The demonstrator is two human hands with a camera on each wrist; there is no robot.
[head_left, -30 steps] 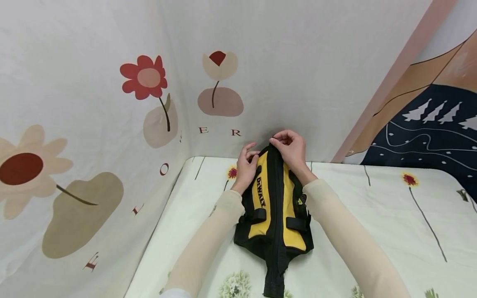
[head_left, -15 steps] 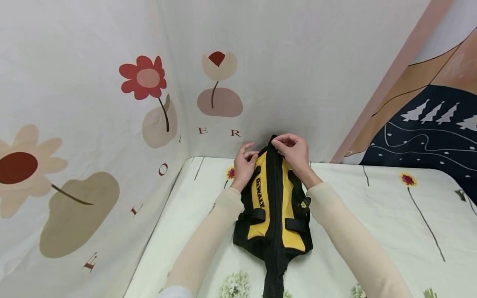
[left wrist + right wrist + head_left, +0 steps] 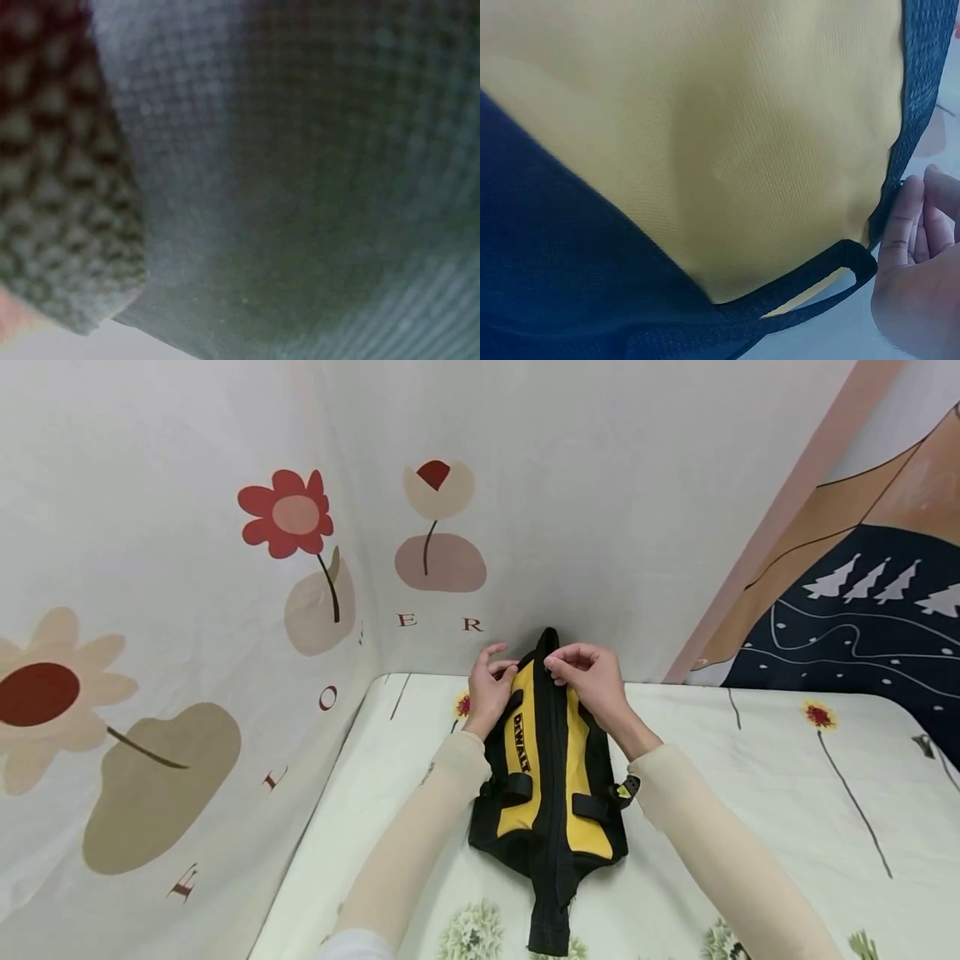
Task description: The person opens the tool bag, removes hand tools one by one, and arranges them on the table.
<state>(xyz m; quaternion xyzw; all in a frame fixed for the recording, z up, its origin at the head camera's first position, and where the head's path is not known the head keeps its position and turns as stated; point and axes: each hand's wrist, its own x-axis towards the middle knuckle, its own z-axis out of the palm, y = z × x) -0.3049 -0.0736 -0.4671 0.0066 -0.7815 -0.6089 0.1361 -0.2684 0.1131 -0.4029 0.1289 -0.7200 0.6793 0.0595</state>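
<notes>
A yellow and black tool bag (image 3: 516, 817) marked DEWALT lies lengthwise on the bed-like surface, with a black zip (image 3: 553, 777) along its top. My left hand (image 3: 491, 693) grips the bag's far left edge, thumb towards the zip. The right hand (image 3: 595, 683) pinches the zip pull near the far end; the pull itself is mostly hidden by the fingertips. In the right wrist view the yellow panel (image 3: 780, 150) fills most of the picture, and the right hand (image 3: 922, 262) shows at the right. Dark woven fabric (image 3: 300, 165) fills the left wrist view, blurred.
A pale flowered cover (image 3: 750, 827) lies under the bag. Flower-printed cloth walls (image 3: 600, 510) rise close behind and at the left. A strap buckle (image 3: 625, 791) sticks out at the bag's right side. The zip's near end tab (image 3: 550, 931) points towards me.
The right hand has drawn the zip pull a short way towards me from the bag's far tip, which now stands uncovered. The left hand stays about where it was.
</notes>
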